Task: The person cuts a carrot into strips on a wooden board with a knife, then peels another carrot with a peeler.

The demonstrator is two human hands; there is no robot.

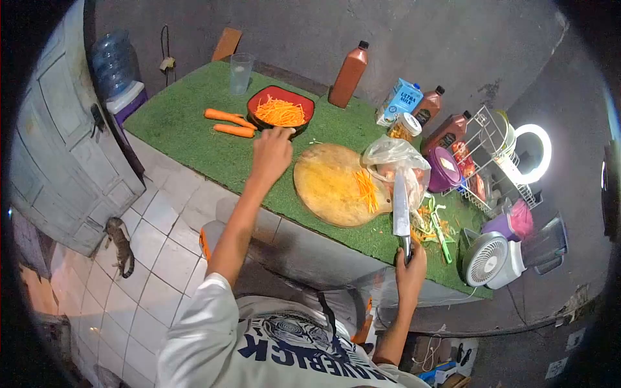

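My right hand (411, 266) is wrapped round the black handle of a kitchen knife (401, 207), its wide blade pointing away from me. At the near rim of a red and black bowl (302, 97), my left hand (272, 152) has its fingers bent closed on the edge. Shredded carrot (279, 112) is heaped in that bowl. Two peeled carrots (233, 130) lie to its left. A round wooden cutting board (326, 187) bears a small row of carrot strips (366, 191) near its right side. Beside the blade sits a clear plastic bag (400, 155) with pale contents.
Peelings and a green-handled peeler (444, 242) lie right of the knife. Behind stand a brown bottle (349, 76), a milk carton (400, 102), a jar (405, 127) and a clear cup (241, 73). A dish rack (482, 155), ring light (548, 155) and fan (486, 258) are rightward. A cat (119, 247) is on the floor.
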